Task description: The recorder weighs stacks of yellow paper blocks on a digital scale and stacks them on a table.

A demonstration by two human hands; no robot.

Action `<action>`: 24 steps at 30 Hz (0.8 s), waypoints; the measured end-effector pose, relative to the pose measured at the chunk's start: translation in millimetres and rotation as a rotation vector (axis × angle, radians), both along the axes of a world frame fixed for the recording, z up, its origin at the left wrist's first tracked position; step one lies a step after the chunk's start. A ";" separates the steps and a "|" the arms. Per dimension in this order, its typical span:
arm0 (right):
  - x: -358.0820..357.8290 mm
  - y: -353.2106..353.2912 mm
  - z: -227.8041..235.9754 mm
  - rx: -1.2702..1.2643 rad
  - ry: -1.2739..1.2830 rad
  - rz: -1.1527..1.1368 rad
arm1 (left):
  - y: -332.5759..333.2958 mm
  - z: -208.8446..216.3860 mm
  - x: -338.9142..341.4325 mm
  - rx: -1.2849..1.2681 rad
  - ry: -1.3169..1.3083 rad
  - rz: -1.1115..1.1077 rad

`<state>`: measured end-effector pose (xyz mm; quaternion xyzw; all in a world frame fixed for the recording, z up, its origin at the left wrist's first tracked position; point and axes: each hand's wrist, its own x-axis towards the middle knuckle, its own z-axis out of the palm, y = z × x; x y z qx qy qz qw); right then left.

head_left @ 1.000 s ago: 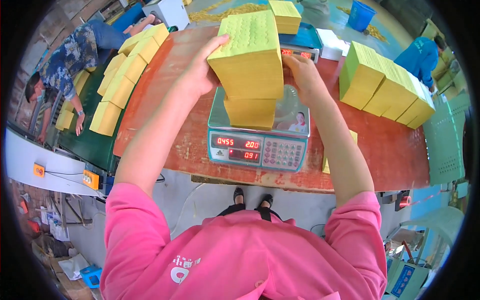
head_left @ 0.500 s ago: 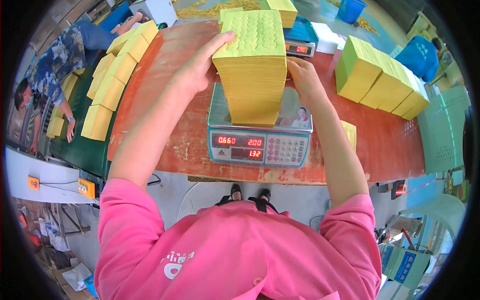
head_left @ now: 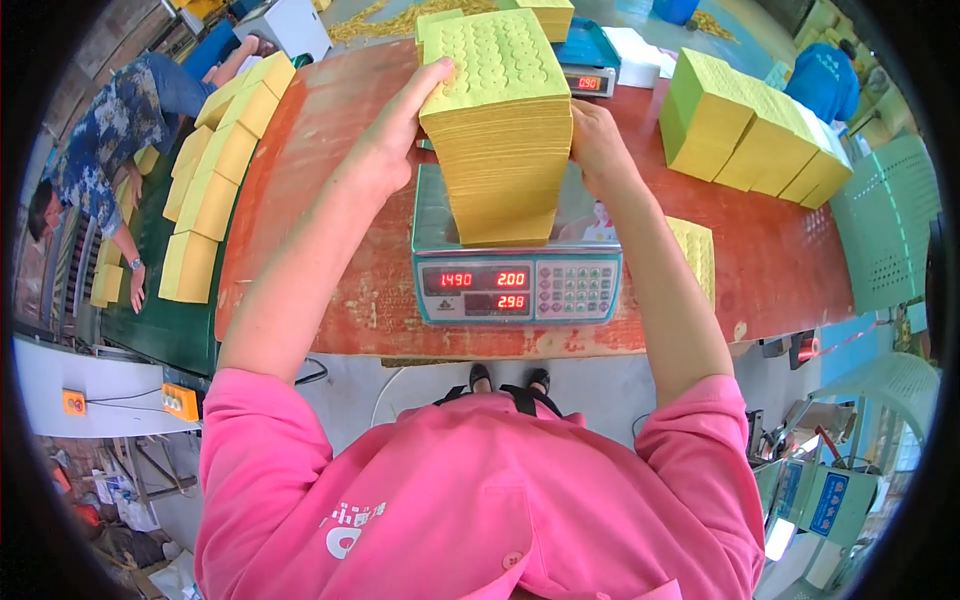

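A tall stack of yellow paper sheets (head_left: 505,175), its top sheet embossed with rows of round marks, stands on the metal pan of a digital scale (head_left: 516,290). My left hand (head_left: 400,125) is closed on the stack's left side, its thumb over the top edge. On the opposite side my right hand (head_left: 603,150) presses against the stack, its fingertips partly hidden behind the paper. The stack flares slightly wider toward the top. Red digits glow on the scale's front panel, beside a keypad.
A red worn table (head_left: 300,210) carries more yellow stacks (head_left: 710,125) at right, one (head_left: 695,250) beside my right forearm, and a second scale (head_left: 588,82) behind. At left, a person (head_left: 110,150) leans over a green conveyor (head_left: 150,320) holding yellow blocks (head_left: 187,265).
The digits on the scale's panel have risen. Both hands keep their hold on the stack. The view has shifted slightly, and more of the stack beside my right forearm shows.
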<state>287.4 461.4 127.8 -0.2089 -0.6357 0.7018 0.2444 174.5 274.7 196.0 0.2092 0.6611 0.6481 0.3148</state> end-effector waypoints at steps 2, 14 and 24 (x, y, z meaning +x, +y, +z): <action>-0.6 -1.8 -1.9 0.100 -0.035 -0.079 | -1.3 -2.2 -2.8 -0.016 0.007 -0.014; -11.7 -5.1 -50.9 -0.036 0.137 -0.158 | 24.6 -71.0 -16.0 0.285 -0.132 0.140; -1.1 -25.5 -44.2 -0.384 0.139 -0.125 | 27.7 -88.1 -15.0 0.302 -0.336 0.086</action>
